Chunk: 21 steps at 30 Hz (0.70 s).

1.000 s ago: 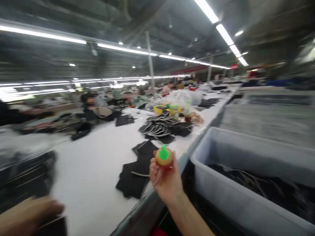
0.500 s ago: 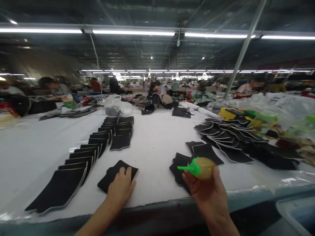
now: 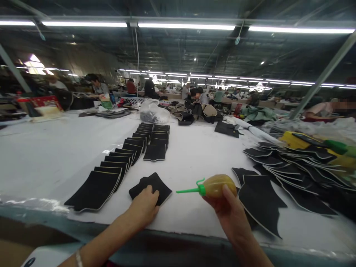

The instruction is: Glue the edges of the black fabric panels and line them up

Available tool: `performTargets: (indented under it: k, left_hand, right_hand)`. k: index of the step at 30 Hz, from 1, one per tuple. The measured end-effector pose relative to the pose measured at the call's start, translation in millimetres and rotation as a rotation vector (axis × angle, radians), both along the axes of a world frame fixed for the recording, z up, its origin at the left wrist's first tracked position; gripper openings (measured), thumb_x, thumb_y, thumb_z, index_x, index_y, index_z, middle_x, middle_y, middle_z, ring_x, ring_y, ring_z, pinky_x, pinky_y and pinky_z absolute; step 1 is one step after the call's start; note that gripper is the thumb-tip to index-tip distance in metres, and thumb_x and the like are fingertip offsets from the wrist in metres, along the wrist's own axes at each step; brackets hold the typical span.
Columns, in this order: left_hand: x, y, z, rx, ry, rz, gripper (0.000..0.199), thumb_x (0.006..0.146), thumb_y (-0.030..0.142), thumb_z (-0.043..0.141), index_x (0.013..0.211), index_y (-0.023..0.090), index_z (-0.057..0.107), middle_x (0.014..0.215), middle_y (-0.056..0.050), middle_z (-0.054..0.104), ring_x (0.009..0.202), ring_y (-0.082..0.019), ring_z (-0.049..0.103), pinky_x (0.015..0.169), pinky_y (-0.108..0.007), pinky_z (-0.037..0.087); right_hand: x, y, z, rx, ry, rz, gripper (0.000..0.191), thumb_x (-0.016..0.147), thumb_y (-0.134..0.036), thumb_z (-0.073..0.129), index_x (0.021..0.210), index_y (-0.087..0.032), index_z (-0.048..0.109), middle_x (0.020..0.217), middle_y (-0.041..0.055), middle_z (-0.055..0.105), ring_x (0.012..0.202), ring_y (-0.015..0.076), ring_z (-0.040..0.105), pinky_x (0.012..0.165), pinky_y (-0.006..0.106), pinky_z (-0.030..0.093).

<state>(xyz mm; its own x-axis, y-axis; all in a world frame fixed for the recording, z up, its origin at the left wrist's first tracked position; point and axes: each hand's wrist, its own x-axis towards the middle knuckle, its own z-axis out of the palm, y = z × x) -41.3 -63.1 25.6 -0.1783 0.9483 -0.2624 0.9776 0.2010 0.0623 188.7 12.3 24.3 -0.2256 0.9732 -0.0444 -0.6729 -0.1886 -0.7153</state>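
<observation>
My left hand (image 3: 146, 205) has its fingers curled onto a black cut piece (image 3: 152, 181) lying flat near the table's front edge, the thumb by its right side. In my right hand (image 3: 228, 211) is an amber squeeze bottle (image 3: 218, 185) with a green nozzle, held tilted on its side. The nozzle points left, and its tip is a little to the right of the black piece, apart from it. To the left, overlapping black pieces (image 3: 94, 189) run back in a staggered row, with a shorter row (image 3: 155, 152) beside it. Loose black pieces (image 3: 258, 200) lie by my right hand.
A pile of pale-edged black pieces (image 3: 289, 167) covers the right side, near a yellow object (image 3: 294, 141). Farther back are a clear plastic bag (image 3: 154, 112) and a dark flat item (image 3: 228, 128). Several people work at other tables behind. The white tabletop (image 3: 191, 155) shows in the middle.
The view has turned left, so the table's contents sit farther right. My right hand has brought the bottle left, nearer the piece under my left hand, its nozzle now fully sideways.
</observation>
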Motion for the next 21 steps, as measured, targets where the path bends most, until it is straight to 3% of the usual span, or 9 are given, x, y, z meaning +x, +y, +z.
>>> performTargets:
  k: [7,10,14,18,21]
  left_hand:
    - [3,2,5.7,-0.021,0.019,-0.064,0.029,0.078,0.008,0.049,0.105,0.009,0.060,0.108,-0.016,0.053,0.098,-0.028,0.058,0.084,-0.037,0.048]
    - [9,4,3.4,-0.037,0.055,-0.042,0.033,0.075,0.005,0.049,0.106,0.006,0.059,0.108,-0.018,0.053,0.099,-0.029,0.057,0.080,-0.037,0.049]
    - [11,12,-4.1,-0.009,0.089,-0.111,0.031,0.072,0.003,0.047,0.100,0.004,0.061,0.101,-0.020,0.057,0.091,-0.029,0.060,0.076,-0.038,0.050]
    - [0,19,-3.6,0.007,0.104,-0.135,0.028,0.078,0.005,0.042,0.097,0.006,0.063,0.098,-0.019,0.060,0.083,-0.028,0.063,0.071,-0.038,0.050]
    - [-11,20,1.8,0.035,0.002,-0.142,0.031,0.087,0.013,0.035,0.095,0.012,0.065,0.094,-0.014,0.062,0.080,-0.026,0.063,0.073,-0.038,0.049]
  right_hand:
    - [-12,3,-9.6,0.040,-0.174,0.005,0.066,0.062,-0.033,0.088,0.116,-0.016,0.056,0.100,0.0096,0.066,0.085,0.0262,0.066,0.068,0.035,0.060]
    - [-16,4,-11.2,0.043,-0.202,0.018,0.068,0.062,-0.035,0.088,0.117,-0.016,0.054,0.101,0.0092,0.065,0.085,0.0256,0.066,0.070,0.035,0.059]
    - [-19,5,-10.9,0.080,-0.243,0.055,0.063,0.065,-0.036,0.086,0.115,-0.016,0.054,0.101,0.0084,0.063,0.088,0.0246,0.064,0.073,0.035,0.058]
    - [-18,8,-10.5,0.146,-0.301,0.030,0.061,0.066,-0.035,0.084,0.116,-0.018,0.054,0.100,0.0070,0.062,0.089,0.0243,0.062,0.075,0.035,0.057]
    - [-17,11,-11.0,0.255,-0.392,-0.041,0.062,0.065,-0.034,0.085,0.118,-0.020,0.054,0.105,0.0069,0.061,0.090,0.0237,0.060,0.075,0.034,0.055]
